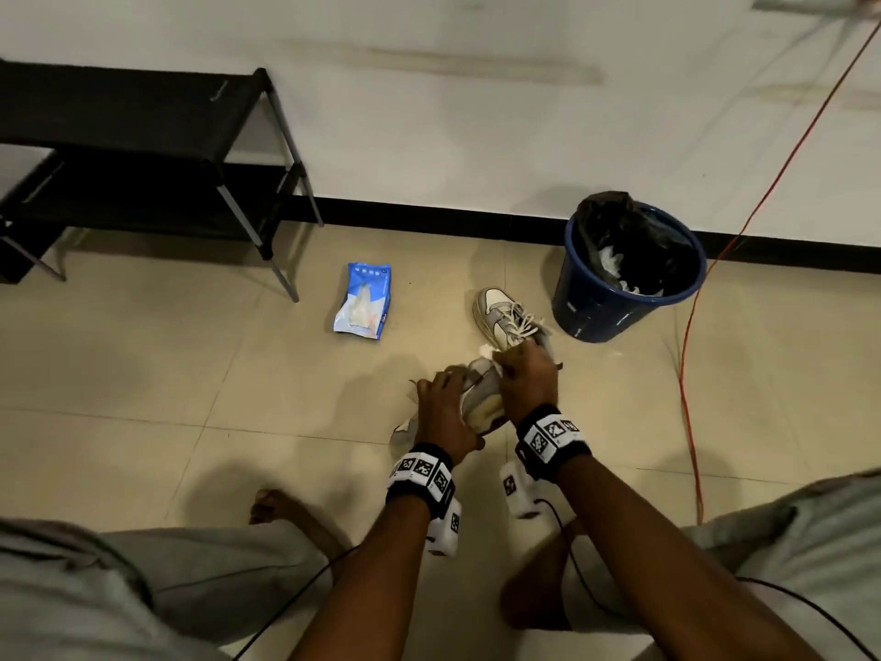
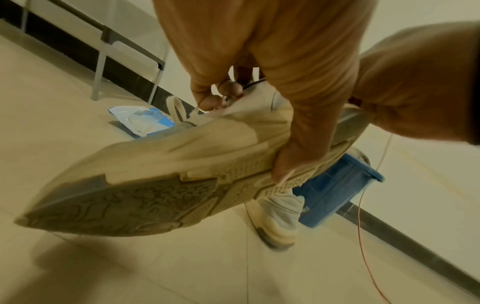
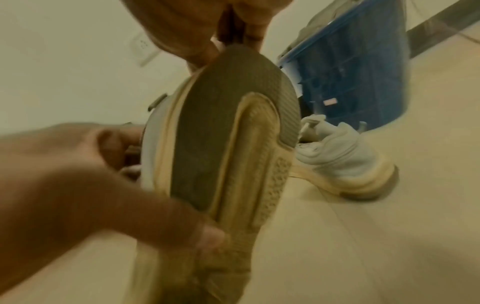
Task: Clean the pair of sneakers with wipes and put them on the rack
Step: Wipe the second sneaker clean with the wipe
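My left hand grips a grey and cream sneaker off the floor, tipped on its side. In the left wrist view its worn sole faces the camera and my thumb lies across the sole edge. My right hand is curled over the sneaker's far end, holding a white wipe of which only a corner shows. The right wrist view shows those fingers clamped on the sole's tip. The second sneaker stands on the floor just beyond my hands.
A blue wipes pack lies on the tiles to the left. A blue bin with a black liner and used wipes stands right of the floor sneaker. The black shoe rack is against the wall, far left. An orange cable runs down the right.
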